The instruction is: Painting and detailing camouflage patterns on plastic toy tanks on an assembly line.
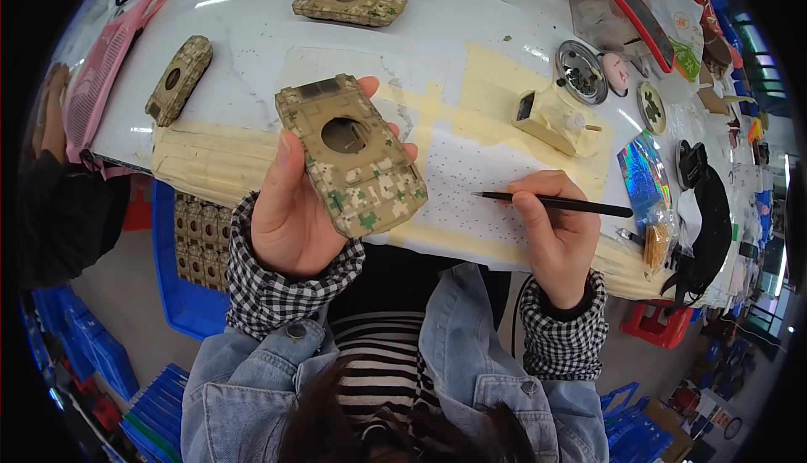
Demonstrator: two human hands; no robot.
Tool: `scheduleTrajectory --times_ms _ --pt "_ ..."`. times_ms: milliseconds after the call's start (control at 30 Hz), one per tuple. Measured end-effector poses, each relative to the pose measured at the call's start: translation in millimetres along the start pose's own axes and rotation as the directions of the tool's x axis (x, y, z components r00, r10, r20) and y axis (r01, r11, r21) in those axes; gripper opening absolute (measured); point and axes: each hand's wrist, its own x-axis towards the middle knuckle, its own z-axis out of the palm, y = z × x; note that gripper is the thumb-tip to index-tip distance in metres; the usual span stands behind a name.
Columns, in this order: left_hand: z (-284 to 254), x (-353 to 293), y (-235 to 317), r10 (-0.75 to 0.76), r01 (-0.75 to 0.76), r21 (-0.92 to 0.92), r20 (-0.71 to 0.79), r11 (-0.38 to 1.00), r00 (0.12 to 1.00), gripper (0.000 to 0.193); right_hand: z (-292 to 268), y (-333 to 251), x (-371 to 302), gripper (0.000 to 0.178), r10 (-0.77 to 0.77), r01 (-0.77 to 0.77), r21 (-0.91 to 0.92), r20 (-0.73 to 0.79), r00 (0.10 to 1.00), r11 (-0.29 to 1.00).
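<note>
Gripping one camouflage hull [360, 170] left, one black tool [593, 206] right: two hands [290, 223] [559, 240], three tabletop hulls [346, 1].

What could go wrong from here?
1. Tiny dark specks look loose on the white sheet; the right hand could scatter them.
2. Only the left hand holds the camouflage model tank hull; a slip might drop it.
3. The slim black tool has a fine tip, which might scratch the hull's patterned surface on contact.
</note>
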Motion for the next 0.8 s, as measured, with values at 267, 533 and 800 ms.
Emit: scheduleTrajectory --times_ms 267,533,800 --pt "1.4 -1.3 2.3 -0.019 0.019 0.004 0.012 1.0 1.0 0.075 1.8 -0.3 -1.1 0.009 -0.001 0.001 -0.008 0.003 1.0 1.0" --pt "0.5 -0.9 1.7 -0.018 0.018 0.012 0.017 1.0 1.0 0.075 1.3 -0.1 -1.5 0.008 -0.01 0.01 -0.013 -0.015 1.0 1.0" --pt "0.4 -1.6 2.2 -0.02 0.02 0.023 0.005 1.0 1.0 0.076 2.2 -1.9 -0.2 0.009 -0.005 0.005 -0.022 -0.011 1.0 1.0"
